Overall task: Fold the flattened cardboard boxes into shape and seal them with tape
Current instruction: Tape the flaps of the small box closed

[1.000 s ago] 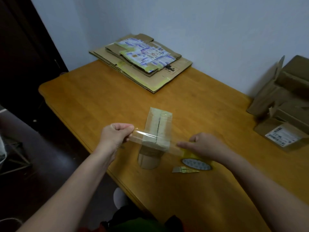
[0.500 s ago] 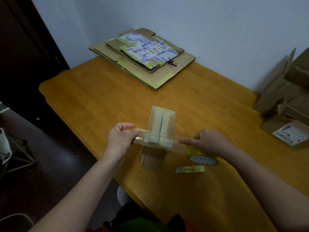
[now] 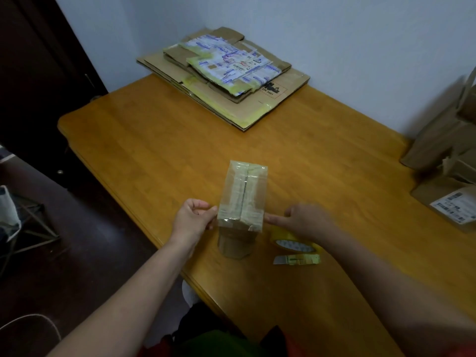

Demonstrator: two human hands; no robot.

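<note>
Close to the near edge of the orange-brown wooden bench [image 3: 154, 140] stands a small brown cardboard box [image 3: 242, 197], upright and folded into shape, its top flaps shut and glossy with tape. A clear strip of tape [image 3: 239, 220] runs across the near end of that top, from one side of the box to the other. The left hand [image 3: 192, 217] sits against the box's upper left edge; its fingers [image 3: 206, 206] are curled, with thumb and forefinger pinching the left end of the strip. The right hand [image 3: 304, 220] reaches in from the other side, forefinger straight and touching the box's upper right edge where the strip ends. Its remaining fingers fold under the palm, and I cannot tell whether they hold anything. Just behind that wrist lies a yellow roll of packing tape [image 3: 293, 243], largely hidden by the hand and forearm. Beside it, nearer the bench's edge, rests a small yellow-and-grey utility knife [image 3: 296, 259]. At the far corner, against the pale wall, lies a stack of flattened brown cardboard boxes [image 3: 280, 99] topped with labelled sheets whose print is too blurred to read. At the right border a pile of brown cardboard cartons [image 3: 448, 161] is cut off by the frame and blurred.
</note>
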